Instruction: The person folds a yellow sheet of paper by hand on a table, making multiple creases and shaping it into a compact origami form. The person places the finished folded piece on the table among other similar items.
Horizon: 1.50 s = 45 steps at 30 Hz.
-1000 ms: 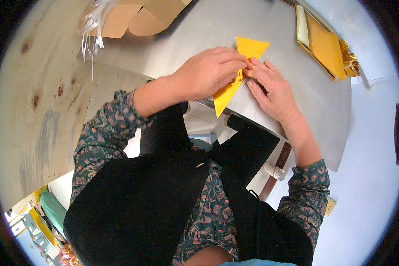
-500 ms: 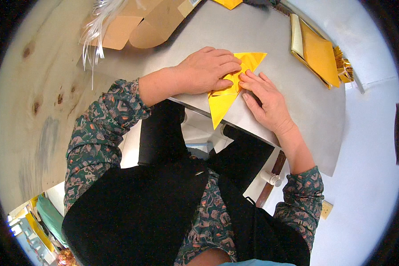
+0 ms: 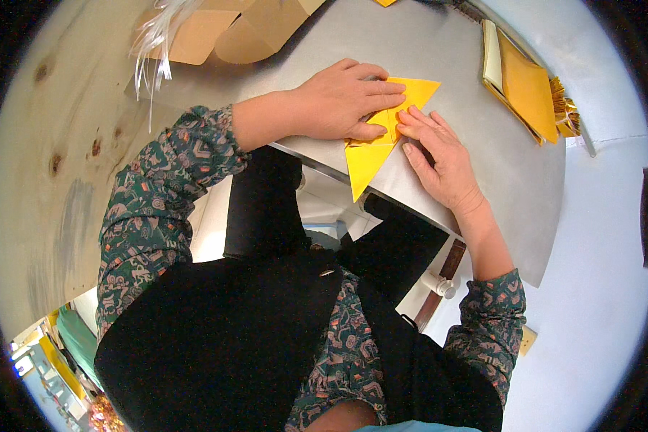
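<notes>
Now both hands flat on the yellow paper (image 3: 371,155), pressing a fold at the counter (image 3: 482,165) edge.
Vs 1 s ago: paper sits lower/flatter, top point peeks past the fingers, bottom point hangs over the near edge. L hand (image 3: 342,101) palm down, covering the paper's left half; R hand (image 3: 439,158) open, fingertips on the crease. Neither gripping. Looks like crease being set. Stack of yellow sheets (image 3: 525,86) far right, cardboard (image 3: 216,36) top left, both untouched.

A small craft or paper-folding workspace. A smooth grey work table (image 3: 482,180) carries a stack of yellow paper sheets (image 3: 525,90) at the far right and flat brown cardboard pieces (image 3: 216,32) at the far left. A pale knotted plywood panel (image 3: 57,165) stands on the left.
</notes>
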Available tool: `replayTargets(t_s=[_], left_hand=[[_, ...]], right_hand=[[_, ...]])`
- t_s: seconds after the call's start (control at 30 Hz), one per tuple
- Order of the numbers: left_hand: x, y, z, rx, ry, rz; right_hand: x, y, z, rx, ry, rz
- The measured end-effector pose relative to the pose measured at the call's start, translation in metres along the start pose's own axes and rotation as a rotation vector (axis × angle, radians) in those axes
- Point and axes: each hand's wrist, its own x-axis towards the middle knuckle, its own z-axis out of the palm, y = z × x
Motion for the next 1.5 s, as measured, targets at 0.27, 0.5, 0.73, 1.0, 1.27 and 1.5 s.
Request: replayTargets(t_s=[0.27, 0.5, 0.73, 1.0, 1.27, 1.5], left_hand=[[-0.026, 0.010, -0.003, -0.077, 0.063, 0.031], [-0.057, 0.026, -0.017, -0.087, 0.010, -0.003], [-0.083, 0.040, -0.027, -0.187, 0.011, 0.024], [-0.085, 0.056, -0.035, -0.356, 0.139, -0.004], [-0.069, 0.065, -0.016, -0.301, 0.272, 0.014], [-0.065, 0.086, -0.009, -0.284, 0.363, -0.004]], right_hand=[[0.000, 0.002, 0.002, 0.004, 0.013, -0.001], [0.000, 0.002, 0.003, -0.011, 0.000, 0.007], [0.001, 0.002, 0.004, -0.004, 0.003, 0.026], [0.001, 0.000, 0.000, -0.023, 0.009, -0.001], [0.004, -0.014, 0.005, -0.083, 0.088, -0.013], [-0.003, -0.028, 0.000, -0.014, 0.054, 0.053]])
